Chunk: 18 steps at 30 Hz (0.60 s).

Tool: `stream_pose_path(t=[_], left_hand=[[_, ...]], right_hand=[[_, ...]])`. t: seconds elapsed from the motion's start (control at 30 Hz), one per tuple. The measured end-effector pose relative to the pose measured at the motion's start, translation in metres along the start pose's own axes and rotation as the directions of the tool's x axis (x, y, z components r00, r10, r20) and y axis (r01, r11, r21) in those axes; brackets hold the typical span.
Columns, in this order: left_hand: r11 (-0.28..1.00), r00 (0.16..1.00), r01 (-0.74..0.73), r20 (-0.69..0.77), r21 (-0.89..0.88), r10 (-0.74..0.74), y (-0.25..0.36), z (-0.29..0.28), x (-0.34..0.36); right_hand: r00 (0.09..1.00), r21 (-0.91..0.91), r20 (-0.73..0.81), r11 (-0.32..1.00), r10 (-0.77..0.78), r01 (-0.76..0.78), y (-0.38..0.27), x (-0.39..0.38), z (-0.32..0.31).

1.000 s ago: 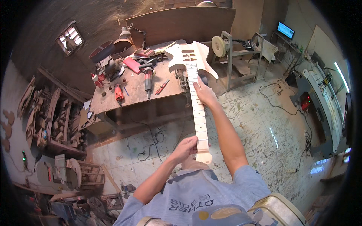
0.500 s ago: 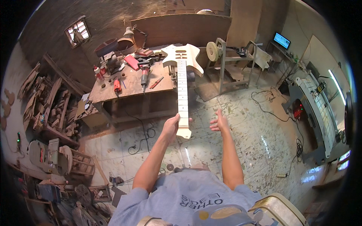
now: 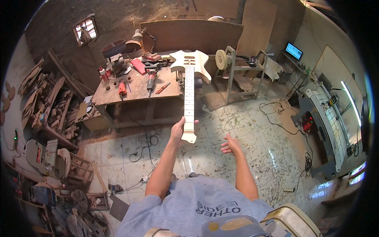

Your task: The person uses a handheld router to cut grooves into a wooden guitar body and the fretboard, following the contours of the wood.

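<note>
An unfinished pale wooden electric guitar [image 3: 189,91] stretches away from me, its body at the far end by the workbench edge and its headstock nearest me. My left hand [image 3: 178,129] is wrapped round the neck just beyond the headstock, thumb on the fretboard side and fingertips showing past the right edge. Cut-outs show in the bare body, and dark fret lines and dots mark the neck. My right hand [image 3: 232,145] hovers to the right of the headstock, holding nothing, its fingers apart and pointing left.
A wooden workbench [image 3: 138,93] ahead carries a red power tool [image 3: 122,90], a grey-red power tool [image 3: 151,81] and other tools. Right of it stands a wooden frame with a round wheel [image 3: 223,59]. Cables [image 3: 148,146] trail over the tiled floor. A large grey machine [image 3: 329,126] stands at right.
My right hand has lowered and drawn back toward me, away from the neck. The left hand still grips the guitar, whose headstock end has shifted slightly left in view.
</note>
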<state>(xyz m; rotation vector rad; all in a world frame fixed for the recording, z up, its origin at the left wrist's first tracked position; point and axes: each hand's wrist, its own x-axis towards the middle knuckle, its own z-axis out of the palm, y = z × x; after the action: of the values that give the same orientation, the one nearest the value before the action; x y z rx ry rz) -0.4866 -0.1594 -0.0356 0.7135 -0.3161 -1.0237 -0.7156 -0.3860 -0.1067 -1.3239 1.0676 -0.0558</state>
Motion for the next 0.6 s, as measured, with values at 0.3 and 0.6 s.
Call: stream_pose_path(t=[0.3,0.6], left_hand=[[1.000,1.000,-0.006,-0.013,-0.012,0.006,-0.001,-0.001,0.002],[1.000,1.000,0.011,-0.020,0.022,-0.010,0.001,-0.003,0.004]], right_hand=[[0.992,-0.018,0.108,0.998,-0.060,0.062,-0.001,-0.002,0.050],[0.993,0.008,0.116,1.000,-0.019,0.018,0.016,-0.013,0.067]])
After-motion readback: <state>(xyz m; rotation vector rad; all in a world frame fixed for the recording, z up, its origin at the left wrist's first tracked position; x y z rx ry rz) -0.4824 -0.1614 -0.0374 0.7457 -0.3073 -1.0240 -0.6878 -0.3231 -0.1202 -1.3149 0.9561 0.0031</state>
